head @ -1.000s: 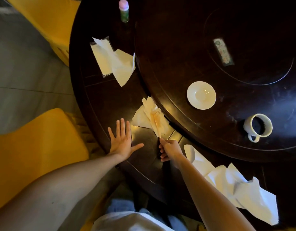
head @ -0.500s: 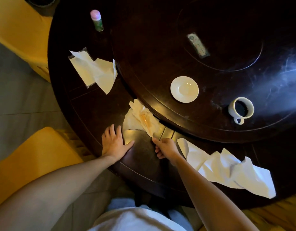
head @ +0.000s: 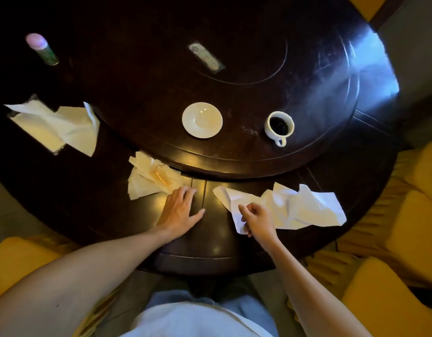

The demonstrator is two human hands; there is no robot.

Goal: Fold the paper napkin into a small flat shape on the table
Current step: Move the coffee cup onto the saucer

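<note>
A crumpled white paper napkin (head: 297, 207) lies spread on the dark table's near right. My right hand (head: 257, 218) pinches its near left corner between curled fingers. A second, stained and crumpled napkin (head: 149, 178) lies left of centre against the turntable's edge. My left hand (head: 179, 210) rests flat on the table, fingers apart, its fingertips touching that stained napkin's near right corner.
The round dark table (head: 76, 203) carries a raised turntable (head: 319, 93) with a white saucer (head: 202, 119), a white cup (head: 279, 126) and a small flat packet (head: 206, 58). A napkin pack with loose sheets (head: 57, 125) lies far left, beyond it a pink-capped bottle (head: 41, 48). Yellow chairs (head: 392, 263) flank me.
My right hand let go of the stained napkin and moved right onto the white napkin's corner. My left hand slid right to the stained napkin's edge. The view swung right.
</note>
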